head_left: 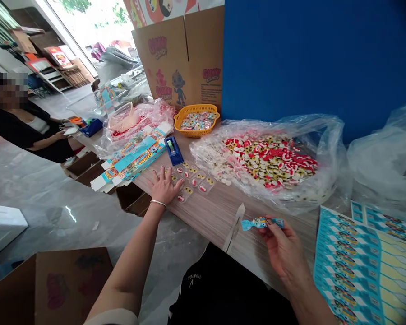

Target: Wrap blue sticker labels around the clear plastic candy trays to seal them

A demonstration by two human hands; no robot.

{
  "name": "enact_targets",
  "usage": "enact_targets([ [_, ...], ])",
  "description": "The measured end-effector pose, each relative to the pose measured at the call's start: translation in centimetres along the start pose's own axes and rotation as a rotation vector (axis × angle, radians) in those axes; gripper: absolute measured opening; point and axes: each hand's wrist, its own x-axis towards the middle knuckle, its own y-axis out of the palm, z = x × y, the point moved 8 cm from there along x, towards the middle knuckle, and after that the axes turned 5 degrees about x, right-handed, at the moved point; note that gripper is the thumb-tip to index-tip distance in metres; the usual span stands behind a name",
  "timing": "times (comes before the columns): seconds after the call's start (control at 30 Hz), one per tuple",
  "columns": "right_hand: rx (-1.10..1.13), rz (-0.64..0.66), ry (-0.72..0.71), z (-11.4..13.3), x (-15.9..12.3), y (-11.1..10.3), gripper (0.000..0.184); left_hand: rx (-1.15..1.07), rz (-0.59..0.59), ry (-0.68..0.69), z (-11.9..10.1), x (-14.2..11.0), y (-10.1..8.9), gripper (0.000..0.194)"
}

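- Right grip (280, 248) up over the near edge of the counter (203, 216), fingers pinched shut on a wrapped candy (262, 222), a blue twist-ended piece held by its middle!
- Left grip (164, 187) flat on the wood, fingers spread wide, holding nothing, right beside a cluster of clear candy packets (192, 180).
- Just past those packets, a blue tape dispenser (174, 150) stands near the far edge.
- To its left, flat printed boxes (133, 158) are stacked, jutting out over the near edge.
- Center of the far edge: a huge plastic bag (270, 160) heaped with red, white and yellow candies, pressed up near a blue panel (291, 58).
- Behind it, a yellow basket (196, 119) full of wrapped candies, and further left a pink basket (123, 118) sits on more plastic.
- A big cardboard carton (177, 58) stands open at the far edge, printed "Gummy Candy".
- Right end of the counter: blue printed sheets (365, 266) lie spread out by the near edge.
- Over to the left, a seated co-worker (27, 135) works at the far end of the counter.
- Down below, plastic sheeting (47, 194) covers the floor, with a cardboard box (67, 284) in the near corner.
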Motion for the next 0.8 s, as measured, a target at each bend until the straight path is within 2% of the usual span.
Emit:
enact_targets([
  [0.07, 0.003, -0.013, -0.008, 0.3, -0.1, -0.4, 0.032, -0.005, 0.057, -0.001, 0.4, 0.7, 1.2, 0.082],
  [0.17, 0.013, -0.022, -0.007, 0.4, -0.1, -0.9, 0.033, -0.016, 0.066, 0.008, 0.4, 0.2, 1.7, 0.08],
  [0.3, 0.025, -0.014, 0.001, 0.1, -0.2, -1.0, 0.033, -0.01, 0.027, 0.005, -1.9, -3.5, 1.2, 0.08],
  [0.4, 0.034, 0.008, 0.006, 0.2, -0.4, -0.8, 0.032, -0.002, -0.006, -0.007, -5.3, -7.7, 0.6, 0.08],
  [0.57, 0.08, 0.002, -0.019, 1.6, -0.5, -1.4, 0.031, -0.013, 0.005, 0.087, -13.4, -13.8, 0.0, 0.08],
  [0.7, 0.112, -0.022, -0.077, 3.4, -0.8, -3.0, 0.028, -0.05, 0.032, 0.195, -19.0, -16.3, -0.3, 0.083],
  [0.8, 0.135, -0.058, -0.116, 4.6, -1.2, -4.9, 0.028, -0.076, 0.05, 0.268, -21.9, -17.5, -0.5, 0.084],
])
